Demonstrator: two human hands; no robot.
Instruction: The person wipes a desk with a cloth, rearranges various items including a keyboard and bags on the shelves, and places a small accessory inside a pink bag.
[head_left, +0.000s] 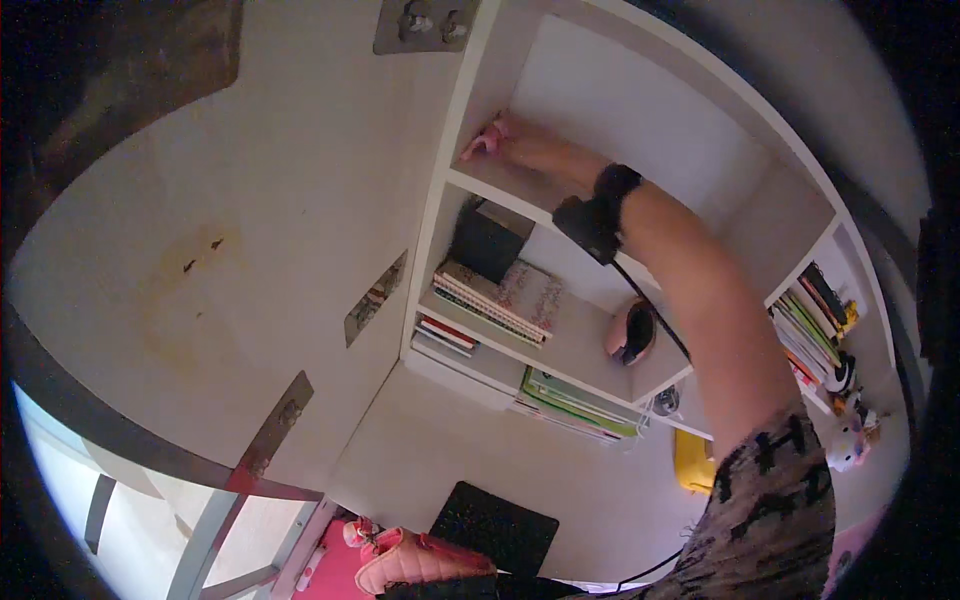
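My right arm reaches up from the lower right into the top compartment of a white shelf unit (517, 201). My right hand (517, 135) is at that compartment's left corner, low against the side panel. Something pink (484, 141) shows at its fingers; whether it is held, and what it is, cannot be made out. A black device on a strap (592, 221) sits around the wrist, with a black cable (651, 306) running down beside the forearm. My left hand is out of view.
Below are spiral notebooks (487, 306), a black box (487, 238), a pink rounded object (630, 334) and green folders (577, 401). Books (806, 322) and plush toys (847, 442) stand at right. A black mat (495, 527) and a pink quilted bag (420, 562) lie lower down.
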